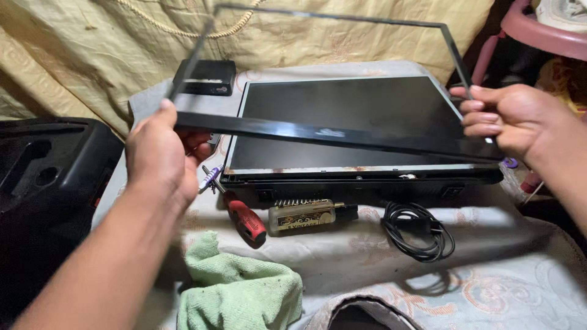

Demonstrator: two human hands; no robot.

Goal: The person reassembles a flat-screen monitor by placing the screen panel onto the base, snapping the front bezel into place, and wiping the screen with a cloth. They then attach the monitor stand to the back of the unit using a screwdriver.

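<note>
A thin black plastic screen bezel frame (pixel 330 135) is held up in the air above an opened laptop screen panel (pixel 348 119) that lies flat on the cloth-covered table. My left hand (pixel 160 153) grips the frame's lower left corner. My right hand (pixel 498 119) grips its right side, thumb on top. The frame is tilted, its far edge raised toward the back. The dark panel beneath shows a bare metal border, with the laptop's hinge edge (pixel 367 183) below it.
A red-handled screwdriver (pixel 244 220), a small clear bottle (pixel 302 215), a coiled black cable (pixel 422 231) and a green rag (pixel 235 287) lie in front. A small black box (pixel 205 77) sits at the back left, a black case (pixel 49 183) at left, a pink stool (pixel 532 30) at right.
</note>
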